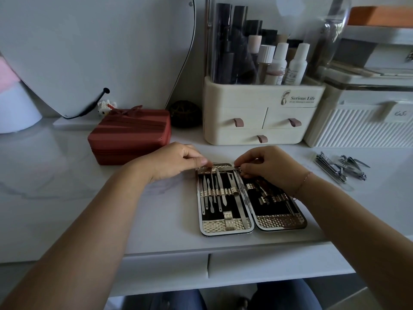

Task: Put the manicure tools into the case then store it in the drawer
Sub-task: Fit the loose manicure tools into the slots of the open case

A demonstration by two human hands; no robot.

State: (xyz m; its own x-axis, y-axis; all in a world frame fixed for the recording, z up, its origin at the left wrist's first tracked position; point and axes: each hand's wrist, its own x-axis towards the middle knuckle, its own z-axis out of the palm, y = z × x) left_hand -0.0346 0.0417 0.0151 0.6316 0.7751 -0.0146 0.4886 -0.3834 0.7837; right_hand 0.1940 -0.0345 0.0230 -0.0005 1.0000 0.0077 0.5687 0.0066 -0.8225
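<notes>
Red pouch (129,135) far left on the table (67,175), zipped, well apart from the work. Ignore it.

Left hand (176,161): thumb and forefinger pinched together on the top end of a thin tool (212,184). The tool stands in the left half of the case (214,228), its shaft passing under the elastic band (220,193), alongside several tools already seated there.

Case lies open flat near the table's front edge, both halves up. The right half has a few tools in and spare loops visible.

Right hand (272,168): fingers curled at the top rim by the hinge. Can't tell whether they clamp the rim, a tool lying across the top, or nothing. Reads as bracing the case.

Step in hand, my read: seating this tool in its loop. To do it well:
- push along the tool's own axis, not sideways, so the band doesn't roll or drag its neighbours out
- leave the right hand as the brace, since the case will likely slide on the smooth top
- stop when the tip lines up with the others, with nothing proud of the rim, or the case probably won't close

Desk drawer (268,265) under the table front is closed, as are the small drawers in the organiser (257,97) behind the case. Can't say which one is meant.

Loose tools (342,167) are piled far right, clippers and slim pieces, well apart from the case. Roughly half the loading is left, I'd say. The pile looks tangled, so lift one at a time.
</notes>
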